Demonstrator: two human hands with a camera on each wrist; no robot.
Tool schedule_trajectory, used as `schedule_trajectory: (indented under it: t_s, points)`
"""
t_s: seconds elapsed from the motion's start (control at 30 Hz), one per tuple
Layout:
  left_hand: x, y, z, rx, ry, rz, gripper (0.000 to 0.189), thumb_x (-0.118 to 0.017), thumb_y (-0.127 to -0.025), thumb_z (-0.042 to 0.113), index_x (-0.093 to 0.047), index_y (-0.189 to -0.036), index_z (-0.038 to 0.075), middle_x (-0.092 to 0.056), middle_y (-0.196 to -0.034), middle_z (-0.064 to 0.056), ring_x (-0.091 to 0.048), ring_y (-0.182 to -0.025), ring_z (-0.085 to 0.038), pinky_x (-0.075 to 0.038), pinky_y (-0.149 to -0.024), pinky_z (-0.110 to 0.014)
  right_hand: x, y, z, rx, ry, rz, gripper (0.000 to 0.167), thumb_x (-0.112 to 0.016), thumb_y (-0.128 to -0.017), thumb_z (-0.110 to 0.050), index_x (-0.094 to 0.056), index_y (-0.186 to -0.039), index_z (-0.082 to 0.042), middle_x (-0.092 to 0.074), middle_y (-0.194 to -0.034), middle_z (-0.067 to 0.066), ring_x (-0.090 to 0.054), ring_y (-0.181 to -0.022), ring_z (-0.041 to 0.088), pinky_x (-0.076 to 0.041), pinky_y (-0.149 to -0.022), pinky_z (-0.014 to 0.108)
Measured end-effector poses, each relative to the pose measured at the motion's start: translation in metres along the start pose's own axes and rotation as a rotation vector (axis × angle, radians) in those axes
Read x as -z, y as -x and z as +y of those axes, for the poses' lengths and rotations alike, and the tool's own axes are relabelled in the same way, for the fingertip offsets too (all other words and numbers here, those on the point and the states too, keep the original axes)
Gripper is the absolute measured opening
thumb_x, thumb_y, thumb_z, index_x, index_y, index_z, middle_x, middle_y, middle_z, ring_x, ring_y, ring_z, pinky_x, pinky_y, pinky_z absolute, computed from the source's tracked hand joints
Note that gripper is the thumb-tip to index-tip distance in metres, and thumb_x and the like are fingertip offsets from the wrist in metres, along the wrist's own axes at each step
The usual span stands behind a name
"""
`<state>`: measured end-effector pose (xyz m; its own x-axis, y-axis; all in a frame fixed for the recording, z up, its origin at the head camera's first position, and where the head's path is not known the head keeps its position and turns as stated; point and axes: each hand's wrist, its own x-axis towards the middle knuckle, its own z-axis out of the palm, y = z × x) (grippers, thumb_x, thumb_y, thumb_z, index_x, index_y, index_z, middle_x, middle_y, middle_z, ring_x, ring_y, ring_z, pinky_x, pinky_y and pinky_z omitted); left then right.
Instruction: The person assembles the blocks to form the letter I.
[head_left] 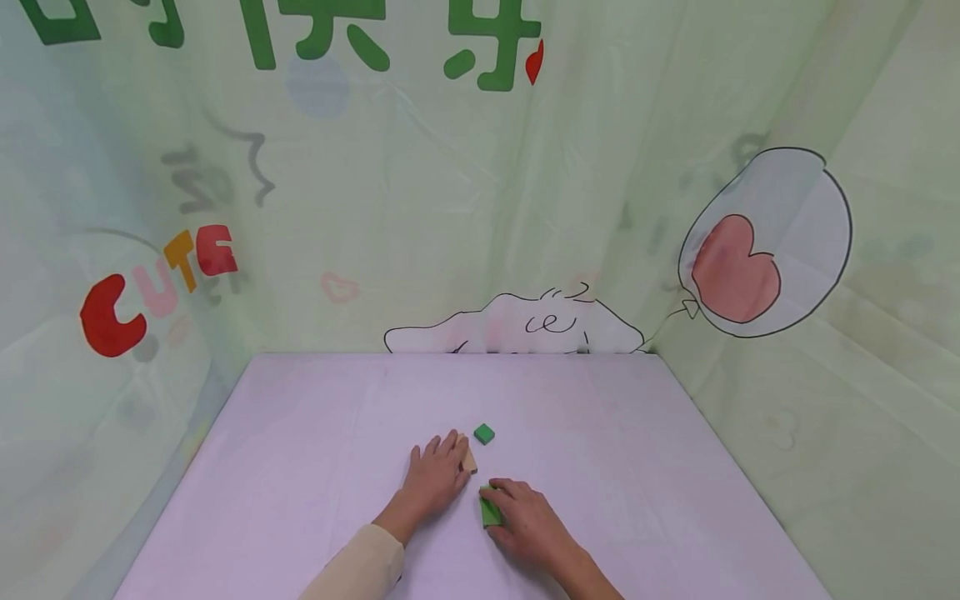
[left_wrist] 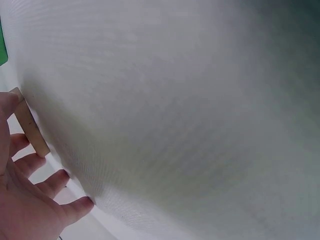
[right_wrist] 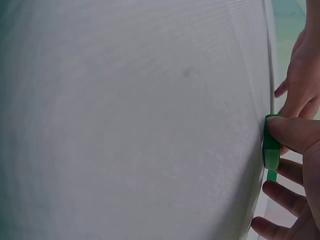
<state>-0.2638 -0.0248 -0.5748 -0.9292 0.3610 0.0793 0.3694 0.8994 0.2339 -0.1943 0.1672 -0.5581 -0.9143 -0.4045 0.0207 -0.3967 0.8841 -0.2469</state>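
My left hand pinches a plain wooden block between thumb and fingers, low at the tabletop. In the left wrist view the wooden block looks long and flat, with the thumb at one end and fingertips at the other. Nearer to me, my right hand grips a green block by its two ends. The right wrist view shows this green block between thumb and index finger, close against the cloth. Beyond both hands lies a small green block, turned cornerwise.
A pale lilac cloth covers the table. Printed curtains stand behind it and along both sides, with the table's back edge meeting the rear one.
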Motion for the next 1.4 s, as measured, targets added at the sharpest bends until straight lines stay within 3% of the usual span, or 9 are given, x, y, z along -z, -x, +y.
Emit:
schedule_trajectory:
  t_s: [0.5,0.8,1.13,1.4]
  points:
    - [0.002,0.001,0.000,-0.007,0.011,-0.003,0.056,-0.057,-0.105,0.036,-0.047,-0.155,0.013,-0.047,-0.160,-0.011,-0.048,-0.143,-0.039,-0.038,-0.112,-0.065,0.000,0.005,0.000,-0.028,-0.069,-0.023,0.054,-0.075,-0.091,-0.037,-0.062,-0.141,-0.021,-0.054,-0.153,0.009,-0.055,-0.135,0.031,-0.049,-0.107,0.054]
    - [0.004,0.000,-0.001,-0.003,0.023,-0.012,0.057,-0.058,-0.104,0.037,-0.047,-0.155,0.013,-0.046,-0.161,-0.011,-0.047,-0.144,-0.039,-0.038,-0.113,-0.066,0.003,0.011,0.001,0.004,-0.055,-0.004,0.055,-0.071,-0.092,-0.036,-0.059,-0.144,-0.020,-0.052,-0.154,0.009,-0.054,-0.136,0.031,-0.049,-0.107,0.054]
    - [0.004,0.001,-0.003,-0.002,0.007,-0.009,0.059,-0.061,-0.103,0.038,-0.047,-0.155,0.014,-0.047,-0.160,-0.012,-0.048,-0.143,-0.039,-0.039,-0.113,-0.066,0.001,0.018,-0.001,-0.035,-0.037,-0.080,0.057,-0.070,-0.093,-0.043,-0.058,-0.146,-0.023,-0.049,-0.157,0.005,-0.051,-0.140,0.029,-0.047,-0.111,0.051]
    - [0.003,0.001,-0.004,-0.006,0.008,-0.023,0.060,-0.062,-0.103,0.038,-0.047,-0.155,0.014,-0.047,-0.160,-0.011,-0.047,-0.144,-0.038,-0.038,-0.114,-0.065,-0.003,0.019,-0.001,-0.037,-0.011,-0.090,0.055,-0.068,-0.094,-0.045,-0.059,-0.145,-0.025,-0.049,-0.157,0.004,-0.051,-0.140,0.027,-0.046,-0.112,0.050]
